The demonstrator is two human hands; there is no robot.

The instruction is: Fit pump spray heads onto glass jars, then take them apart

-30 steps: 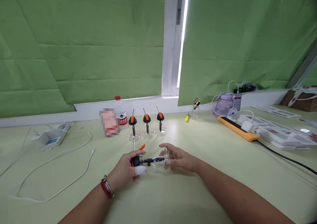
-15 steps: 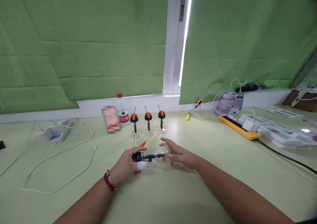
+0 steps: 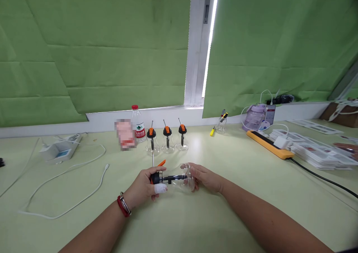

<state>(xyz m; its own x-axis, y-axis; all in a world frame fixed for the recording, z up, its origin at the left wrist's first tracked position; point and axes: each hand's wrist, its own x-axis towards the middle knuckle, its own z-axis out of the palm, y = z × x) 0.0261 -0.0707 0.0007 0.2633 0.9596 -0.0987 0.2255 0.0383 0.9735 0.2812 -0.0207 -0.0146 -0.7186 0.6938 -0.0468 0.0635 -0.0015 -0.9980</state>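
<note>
A clear glass dispenser bottle (image 3: 181, 185) lies on its side between my hands, just above or on the table; which one I cannot tell. It has a black and orange cap, a thin metal spout pointing up and a dark tube inside. My left hand (image 3: 144, 186), its thumb wrapped in white, is closed around the cap end. My right hand (image 3: 205, 177) curves around the wide base, with some fingers hidden behind the glass. Behind them three similar dispenser bottles (image 3: 167, 141) stand upright in a row.
A red-capped water bottle (image 3: 137, 124) stands behind. White cables and a power strip (image 3: 65, 150) lie left. A glass jar with screwdrivers (image 3: 222, 124), a purple jug (image 3: 254, 116), an orange power strip (image 3: 268, 144) and stacked white cards (image 3: 313, 150) are right, near a blurred hand-like shape (image 3: 348, 148).
My right hand has shifted slightly down, its fingers drawn in closer around the bottle's base. My left hand stays on the cap. A blurred hand-like shape has appeared at the right edge.
</note>
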